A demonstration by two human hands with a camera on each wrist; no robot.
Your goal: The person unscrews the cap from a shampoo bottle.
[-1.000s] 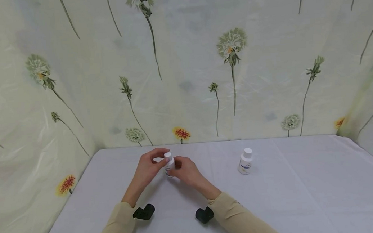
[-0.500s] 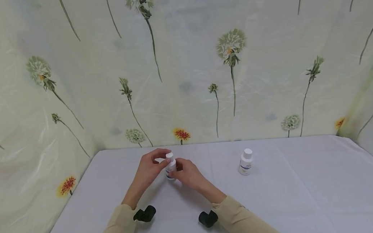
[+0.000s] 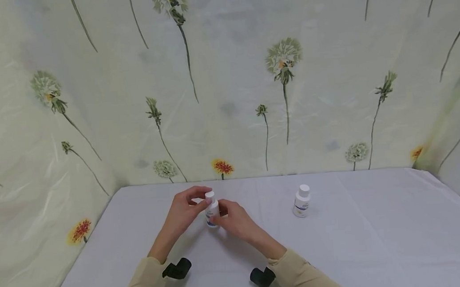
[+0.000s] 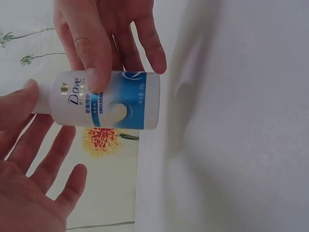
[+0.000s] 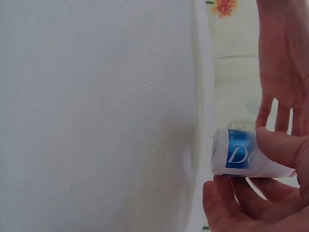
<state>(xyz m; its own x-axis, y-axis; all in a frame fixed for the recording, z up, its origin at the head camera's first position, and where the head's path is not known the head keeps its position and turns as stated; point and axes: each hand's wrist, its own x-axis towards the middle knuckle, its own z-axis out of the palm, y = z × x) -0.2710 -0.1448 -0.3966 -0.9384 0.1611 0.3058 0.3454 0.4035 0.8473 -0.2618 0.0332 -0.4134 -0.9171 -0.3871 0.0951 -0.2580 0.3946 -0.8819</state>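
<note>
A small white Dove bottle [image 3: 212, 212] with a blue label stands upright between both hands; I cannot tell whether its base touches the table. My left hand [image 3: 182, 212] pinches its white cap [image 4: 43, 97] between thumb and fingers, the other fingers spread behind. Lower down, my right hand [image 3: 237, 219] grips the bottle's body, thumb across the label in the left wrist view. In the right wrist view the right thumb [image 5: 285, 150] and fingers hold the body from both sides. A second, similar white bottle [image 3: 301, 201] stands upright on the table to the right, apart from both hands.
A white cloth covers the table [image 3: 365, 240]. Behind it hangs a curtain [image 3: 225, 81] printed with dandelions, wrapping round at the left and right. Black wrist devices, one by the left sleeve [image 3: 177, 269] and one by the right sleeve [image 3: 262, 277], jut inward over the cloth.
Both hands and the bottle have come a little nearer to me and slightly right. The right wrist has shifted outward to the right. Both holds look the same; the second bottle has stayed put.
</note>
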